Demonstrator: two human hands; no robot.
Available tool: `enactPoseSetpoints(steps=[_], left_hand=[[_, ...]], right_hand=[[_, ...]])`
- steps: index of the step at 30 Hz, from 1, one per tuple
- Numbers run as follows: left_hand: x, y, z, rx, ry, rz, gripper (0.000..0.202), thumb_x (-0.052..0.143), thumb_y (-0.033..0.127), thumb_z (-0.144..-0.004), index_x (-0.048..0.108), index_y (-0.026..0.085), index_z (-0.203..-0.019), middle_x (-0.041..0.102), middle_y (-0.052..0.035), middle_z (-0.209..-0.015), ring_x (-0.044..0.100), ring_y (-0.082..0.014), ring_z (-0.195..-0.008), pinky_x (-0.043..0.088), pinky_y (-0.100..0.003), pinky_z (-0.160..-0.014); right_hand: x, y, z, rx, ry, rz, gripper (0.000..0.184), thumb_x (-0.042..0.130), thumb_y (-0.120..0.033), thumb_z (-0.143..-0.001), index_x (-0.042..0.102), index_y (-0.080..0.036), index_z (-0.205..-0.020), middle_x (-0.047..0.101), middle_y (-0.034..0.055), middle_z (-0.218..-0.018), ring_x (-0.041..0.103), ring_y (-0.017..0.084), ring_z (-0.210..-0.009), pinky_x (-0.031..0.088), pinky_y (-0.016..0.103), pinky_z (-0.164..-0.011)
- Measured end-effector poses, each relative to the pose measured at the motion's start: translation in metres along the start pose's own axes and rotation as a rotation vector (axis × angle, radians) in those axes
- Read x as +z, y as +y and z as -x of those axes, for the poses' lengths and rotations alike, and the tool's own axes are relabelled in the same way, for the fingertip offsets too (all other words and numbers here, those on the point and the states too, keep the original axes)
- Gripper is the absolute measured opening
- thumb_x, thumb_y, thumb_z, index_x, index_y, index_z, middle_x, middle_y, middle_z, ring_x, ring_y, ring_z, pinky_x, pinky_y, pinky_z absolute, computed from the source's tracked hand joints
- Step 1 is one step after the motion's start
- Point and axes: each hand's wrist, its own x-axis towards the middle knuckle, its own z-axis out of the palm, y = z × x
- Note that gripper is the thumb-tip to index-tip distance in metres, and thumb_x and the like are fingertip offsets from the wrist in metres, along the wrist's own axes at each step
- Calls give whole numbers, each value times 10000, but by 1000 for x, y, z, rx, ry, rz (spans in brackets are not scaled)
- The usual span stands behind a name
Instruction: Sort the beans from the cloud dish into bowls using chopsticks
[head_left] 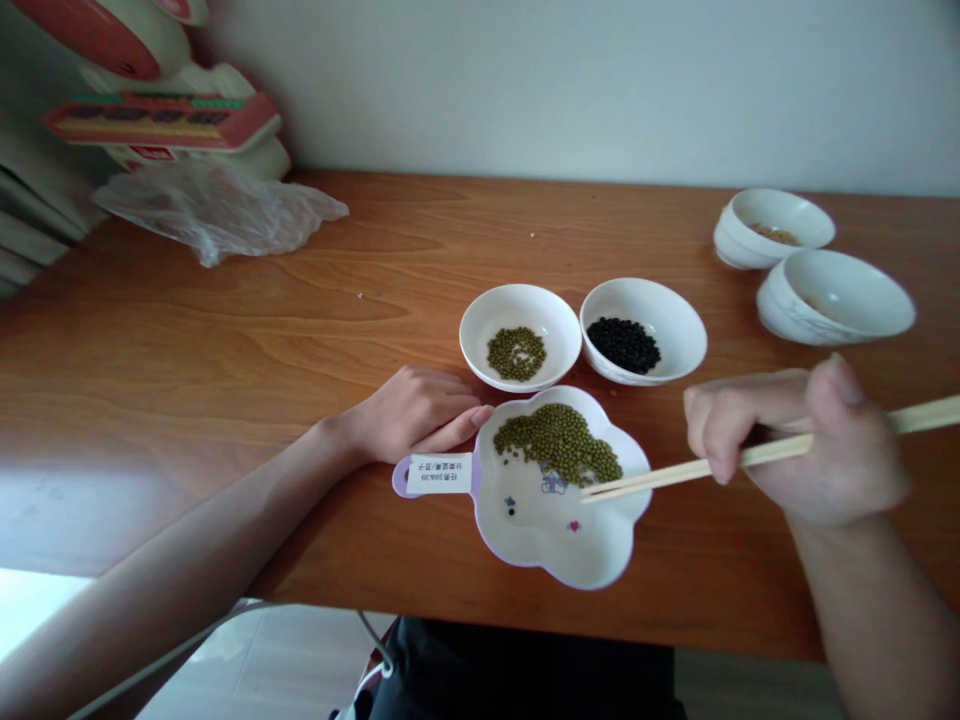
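Two chopsticks (675, 474) are gripped in the right hand (810, 440), tips close together over the flower-shaped dish (551, 540), just beside its green beans (559, 440). The dish rests on the bench (225, 350), nearer the person than the two closest bowls (555, 330). The left hand (409, 412) lies relaxed, grasping nothing, fingertips at the dish rim; use it to steady the dish. Part the tips slightly, approach one bean from the heap's edge, and squeeze lightly, as smooth beans probably slip under uneven pressure
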Motion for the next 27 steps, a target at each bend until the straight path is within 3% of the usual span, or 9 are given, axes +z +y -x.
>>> enactPoseSetpoints(steps=[8,13,27], left_hand=[[1,-1,0,5,16,-7,378,371,258,-1070,510,193,-724,576,-11,-704,515,-139,-637,368,-297,-620],[0,0,0,3,12,7,367,379,254,-1067,524,192,-736,591,-10,-712,524,-137,-640,380,-293,-624],[0,-1,0,8,19,15,370,386,252,-1064,520,192,-724,583,-13,-702,516,-137,-634,386,-297,-622]], right_hand=[[-5,1,0,14,-46,88,737,243,-545,-1063,743,-206,-639,638,65,-530,573,172,-480,376,351,-492],[-2,0,-2,-12,-16,82,752,227,-562,-1057,739,-206,-637,622,59,-520,556,170,-480,365,352,-498],[3,4,0,32,-123,64,754,241,-602,-1047,733,-183,-659,643,63,-558,561,157,-509,371,344,-548]])
